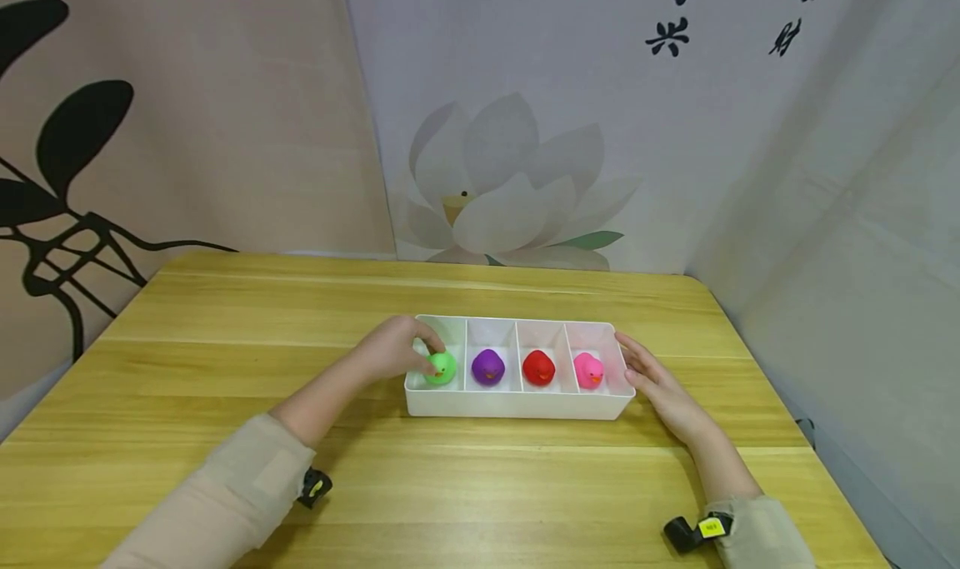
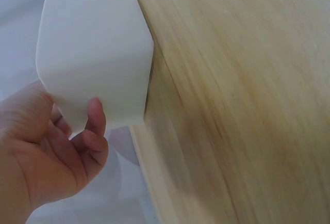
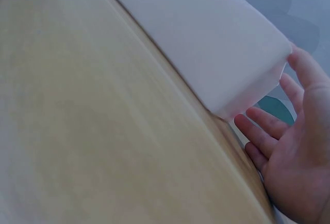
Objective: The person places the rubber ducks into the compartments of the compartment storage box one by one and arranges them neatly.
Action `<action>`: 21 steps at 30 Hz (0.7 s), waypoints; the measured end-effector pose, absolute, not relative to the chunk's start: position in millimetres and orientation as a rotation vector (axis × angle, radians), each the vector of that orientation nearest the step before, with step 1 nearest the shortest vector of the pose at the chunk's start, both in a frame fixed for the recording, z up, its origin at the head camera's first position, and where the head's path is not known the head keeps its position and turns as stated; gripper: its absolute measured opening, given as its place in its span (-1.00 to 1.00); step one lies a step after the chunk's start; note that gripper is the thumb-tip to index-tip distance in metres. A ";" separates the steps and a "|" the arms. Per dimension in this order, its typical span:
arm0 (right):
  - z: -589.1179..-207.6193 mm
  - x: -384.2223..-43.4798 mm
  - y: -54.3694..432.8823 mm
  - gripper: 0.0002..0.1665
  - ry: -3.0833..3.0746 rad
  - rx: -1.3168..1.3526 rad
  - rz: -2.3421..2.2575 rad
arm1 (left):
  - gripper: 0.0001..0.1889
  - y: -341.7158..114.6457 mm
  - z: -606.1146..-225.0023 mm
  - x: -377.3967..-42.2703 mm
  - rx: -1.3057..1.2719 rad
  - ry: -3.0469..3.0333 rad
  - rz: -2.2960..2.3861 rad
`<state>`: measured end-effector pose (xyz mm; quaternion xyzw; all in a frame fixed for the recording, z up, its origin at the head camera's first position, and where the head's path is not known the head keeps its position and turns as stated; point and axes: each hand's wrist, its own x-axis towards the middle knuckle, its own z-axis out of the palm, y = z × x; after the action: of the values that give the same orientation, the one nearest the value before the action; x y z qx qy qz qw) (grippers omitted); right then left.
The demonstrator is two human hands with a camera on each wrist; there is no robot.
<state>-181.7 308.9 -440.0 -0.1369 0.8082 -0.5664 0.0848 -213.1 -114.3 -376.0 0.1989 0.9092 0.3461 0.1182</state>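
A white four-compartment box (image 1: 510, 404) stands on the table, with one small rubber duck in each section. At its left end my left hand (image 1: 393, 348) reaches over the rim and pinches the green duck (image 1: 442, 368) between thumb and fingers. The left wrist view shows that hand (image 2: 56, 152) at the box's end wall, its lower fingers outside the wall; the duck is hidden there. To the right sit a purple duck (image 1: 488, 367), a red duck (image 1: 538, 368) and a pink duck (image 1: 588, 371). My right hand (image 1: 663, 386) rests relaxed fingers against the box's right end, thumb at the rim.
The box sits on a wooden table (image 1: 487, 486), toward its far half. Behind the table hangs a printed curtain (image 1: 540, 69) with a lotus and dark characters. More cloth (image 1: 847, 194) hangs along the right side.
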 end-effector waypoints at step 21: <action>-434.9 -179.0 317.4 -0.38 2.407 -0.494 -1.699 | -0.67 -147.5 -362.5 -199.6 0.630 2.663 1.274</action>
<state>-179.0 317.4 -434.9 -0.1649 0.8033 -0.5671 0.0770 -199.6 -147.5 -362.5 0.2083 0.8806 0.4212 0.0616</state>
